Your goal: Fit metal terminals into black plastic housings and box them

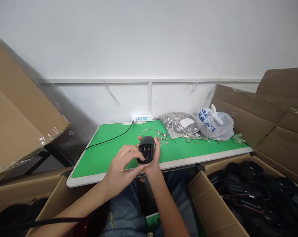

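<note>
A black computer mouse is held upside down above the front edge of the green table, its open battery bay facing me. My right hand cups it from below and behind, fingers wrapped round its body. My left hand comes in from the left, its fingers pinched together at the battery bay; whether they hold a small part I cannot make out. Several small metal contact pieces lie scattered on the table just beyond the mouse.
A clear bag of metal parts and a white-blue plastic bag lie at the table's back right. A white power strip with a black cable sits at the back. Cardboard boxes holding black mice flank my knees.
</note>
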Motion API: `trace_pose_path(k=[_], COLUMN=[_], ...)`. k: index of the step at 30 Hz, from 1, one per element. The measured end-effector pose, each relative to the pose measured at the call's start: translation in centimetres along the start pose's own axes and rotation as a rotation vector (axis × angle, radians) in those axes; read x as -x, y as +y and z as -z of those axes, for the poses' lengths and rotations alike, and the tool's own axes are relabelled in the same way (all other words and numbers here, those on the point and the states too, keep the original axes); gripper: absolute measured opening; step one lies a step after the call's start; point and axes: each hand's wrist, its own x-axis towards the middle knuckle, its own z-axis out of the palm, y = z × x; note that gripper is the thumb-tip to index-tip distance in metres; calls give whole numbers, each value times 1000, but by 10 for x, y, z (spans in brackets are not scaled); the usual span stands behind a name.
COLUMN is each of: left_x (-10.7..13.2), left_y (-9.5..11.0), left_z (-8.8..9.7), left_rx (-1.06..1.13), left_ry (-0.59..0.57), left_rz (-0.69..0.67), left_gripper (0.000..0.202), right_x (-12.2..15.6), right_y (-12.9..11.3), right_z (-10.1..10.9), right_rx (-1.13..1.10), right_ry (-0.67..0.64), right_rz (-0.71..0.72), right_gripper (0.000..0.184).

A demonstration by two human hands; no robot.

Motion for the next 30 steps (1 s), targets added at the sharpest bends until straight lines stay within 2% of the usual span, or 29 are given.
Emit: trace_pose_path(k=[3, 7, 10, 13, 17, 23, 30], left_x=[3, 12, 18, 19, 20, 21, 27], left_y=[1, -3, -9, -14, -15, -14, -18], left_z=[4, 10, 10, 7, 5, 4, 10], left_rx=[1, -101, -210, -276, -320, -365, -346], left_ry=[-56, -143, -126, -96, -79, -32, -39], left_rz=[-8, -168, -265, -264, -277, -325, -252], left_gripper=[13, 15, 14, 14, 15, 11, 9], right_x=[0, -1, -4, -7, -5, 9, 26], right_y=[1, 5, 8, 8, 0, -17, -17], right_z=[6, 4, -5, -16, -25, -32, -43], right_rx=[62, 72, 14, -44, -53, 159, 285], right_ry=[-12, -82, -132, -167, -215, -328, -488], right_rz=[58, -9, -64, -72, 13, 178, 362], right_gripper=[57, 60, 56, 53, 52, 58, 68])
